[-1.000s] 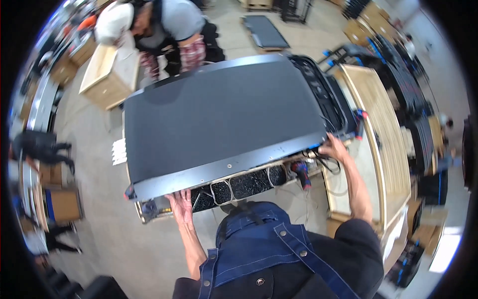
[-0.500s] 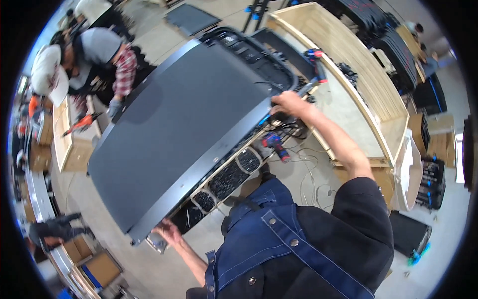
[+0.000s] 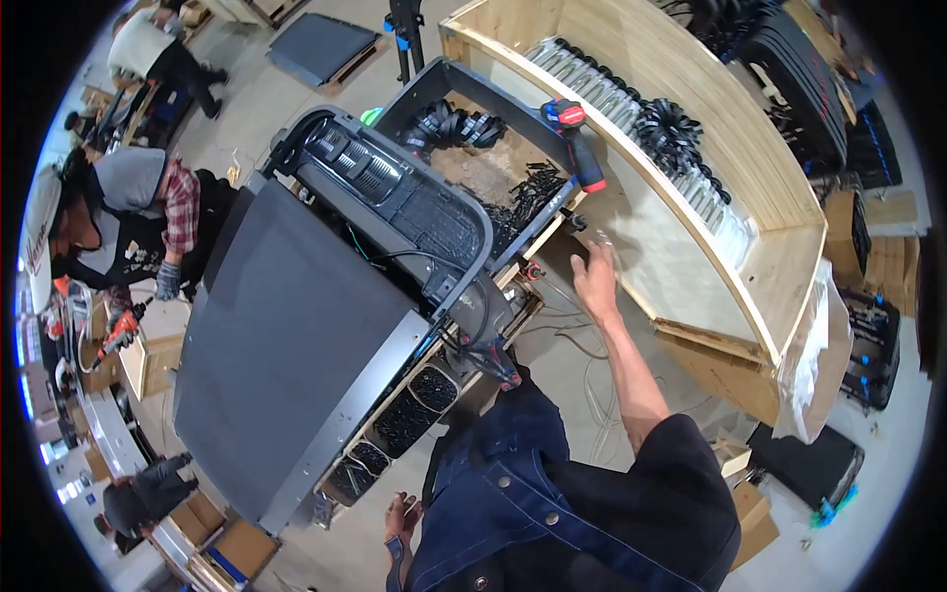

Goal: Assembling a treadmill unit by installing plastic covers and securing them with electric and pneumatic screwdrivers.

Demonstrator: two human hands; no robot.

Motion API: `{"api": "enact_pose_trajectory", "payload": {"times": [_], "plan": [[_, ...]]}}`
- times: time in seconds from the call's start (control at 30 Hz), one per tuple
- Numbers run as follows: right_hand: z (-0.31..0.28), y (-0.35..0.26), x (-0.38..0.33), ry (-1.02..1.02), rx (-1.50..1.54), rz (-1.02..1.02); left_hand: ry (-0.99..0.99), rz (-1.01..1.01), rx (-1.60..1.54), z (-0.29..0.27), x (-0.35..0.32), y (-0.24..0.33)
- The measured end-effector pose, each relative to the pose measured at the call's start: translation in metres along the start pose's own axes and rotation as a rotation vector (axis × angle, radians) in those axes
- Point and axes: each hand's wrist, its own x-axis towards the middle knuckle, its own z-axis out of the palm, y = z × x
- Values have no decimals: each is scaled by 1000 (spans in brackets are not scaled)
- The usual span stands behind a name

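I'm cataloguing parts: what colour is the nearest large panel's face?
The large panel has a dark grey face, clearest in the head view.

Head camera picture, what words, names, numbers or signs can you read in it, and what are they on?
White cap on the co-worker: it has lettering, but I won't copy it out.
Red-and-black power tool near the top: any marks are too small to read.
Big dark panel: I see no writing on it.
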Motion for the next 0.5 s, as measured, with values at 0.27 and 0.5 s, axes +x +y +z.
{"api": "enact_pose_trajectory", "payload": {"times": [0.27,0.5], "plan": [[111,256,104,-259,282,472,-65,33,128,3,-8,-13],[174,196,135,-259,831,727,250,50,103,9,-73,-2]]}}
